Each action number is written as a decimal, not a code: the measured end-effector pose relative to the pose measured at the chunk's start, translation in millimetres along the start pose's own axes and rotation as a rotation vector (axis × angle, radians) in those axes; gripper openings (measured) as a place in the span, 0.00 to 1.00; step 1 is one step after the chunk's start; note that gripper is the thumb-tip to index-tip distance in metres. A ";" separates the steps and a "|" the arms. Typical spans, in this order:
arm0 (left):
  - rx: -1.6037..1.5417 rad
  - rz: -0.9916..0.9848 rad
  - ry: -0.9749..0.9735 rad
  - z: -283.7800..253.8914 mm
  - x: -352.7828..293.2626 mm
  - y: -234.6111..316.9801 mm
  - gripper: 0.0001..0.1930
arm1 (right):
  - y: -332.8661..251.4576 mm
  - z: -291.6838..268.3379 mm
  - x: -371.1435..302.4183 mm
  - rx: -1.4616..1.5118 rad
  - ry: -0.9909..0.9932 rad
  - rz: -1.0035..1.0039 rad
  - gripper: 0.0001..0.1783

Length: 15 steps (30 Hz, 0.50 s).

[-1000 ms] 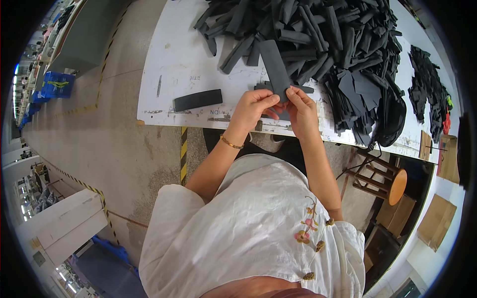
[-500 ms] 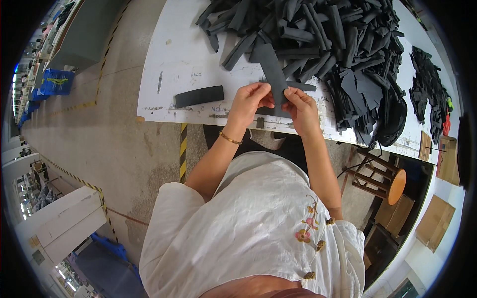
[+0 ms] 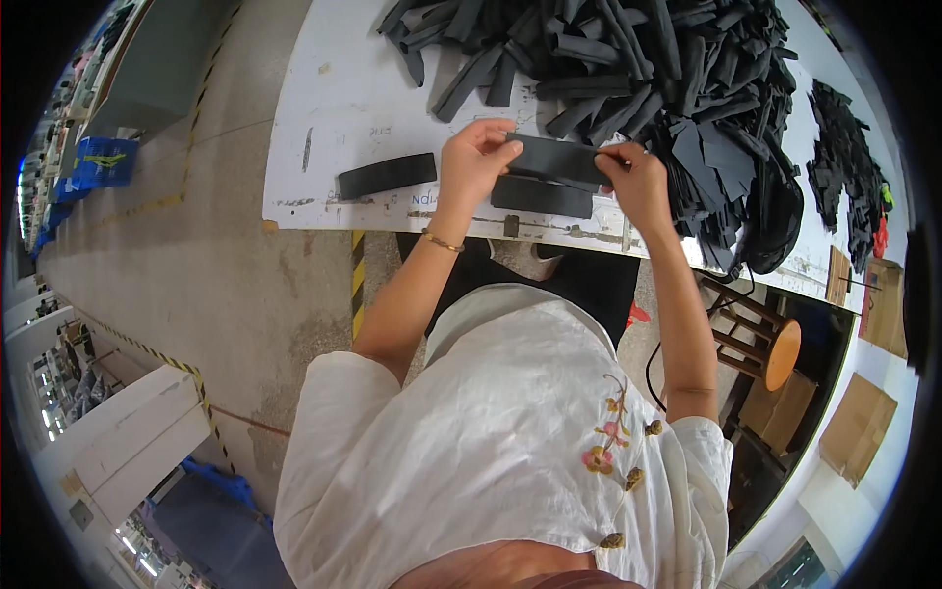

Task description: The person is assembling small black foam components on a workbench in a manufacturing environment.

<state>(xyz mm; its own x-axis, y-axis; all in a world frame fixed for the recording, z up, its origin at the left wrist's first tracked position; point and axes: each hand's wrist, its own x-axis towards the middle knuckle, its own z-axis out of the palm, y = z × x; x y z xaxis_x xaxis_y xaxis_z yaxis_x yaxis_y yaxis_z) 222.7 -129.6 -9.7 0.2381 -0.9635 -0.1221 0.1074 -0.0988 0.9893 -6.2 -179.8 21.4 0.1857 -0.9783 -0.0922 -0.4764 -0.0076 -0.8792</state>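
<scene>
A dark grey fabric strip (image 3: 555, 161) is stretched crosswise between my two hands, just over the near part of the white table (image 3: 343, 128). Its left end is pinched in my left hand (image 3: 475, 162), which is closed. My right hand (image 3: 636, 179), closed as well, grips the other end between thumb and fingers. Right below it on the tabletop lies a second dark piece (image 3: 542, 197), partly covered. Another dark fabric piece (image 3: 388, 176) rests flat to the left of my left hand.
A large heap of dark fabric strips (image 3: 608, 59) fills the far part of the table. Flat dark pieces (image 3: 702, 187) and a black bag (image 3: 778, 221) sit at the right. A wooden stool (image 3: 782, 353) stands under the right edge; a blue crate (image 3: 105, 162) is far left.
The strip has turned from pointing away from me to lying crosswise. My hands have moved apart, the right one going right and the left one slightly farther away, to its two ends.
</scene>
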 end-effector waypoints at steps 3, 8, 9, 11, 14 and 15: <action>0.250 0.116 0.064 5.5 1.5 -24.1 0.16 | 20.8 14.0 -14.5 -0.116 0.080 -0.003 0.10; 0.377 0.167 0.110 9.2 9.9 -36.0 0.17 | 34.1 26.0 -12.7 -0.321 0.212 -0.102 0.10; 0.398 0.187 0.110 7.3 12.7 -39.8 0.17 | 32.0 25.0 -13.8 -0.426 0.221 -0.157 0.10; 0.421 0.211 0.109 0.7 18.1 -46.4 0.16 | 29.7 21.1 -9.4 -0.530 0.234 -0.213 0.09; 0.499 0.267 0.063 4.2 13.9 -43.2 0.17 | 40.9 0.5 0.3 -0.604 0.404 -0.348 0.08; 0.512 0.261 0.107 10.0 12.4 -33.4 0.17 | 50.0 -5.6 5.6 -0.584 0.347 -0.354 0.08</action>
<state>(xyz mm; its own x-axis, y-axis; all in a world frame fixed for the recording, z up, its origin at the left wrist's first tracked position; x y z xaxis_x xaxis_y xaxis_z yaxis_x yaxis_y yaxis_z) 212.4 -140.7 -43.4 0.2927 -0.9443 0.1502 -0.4417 0.0058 0.8972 -33.8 -186.9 -20.5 0.1767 -0.9054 0.3860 -0.8334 -0.3463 -0.4307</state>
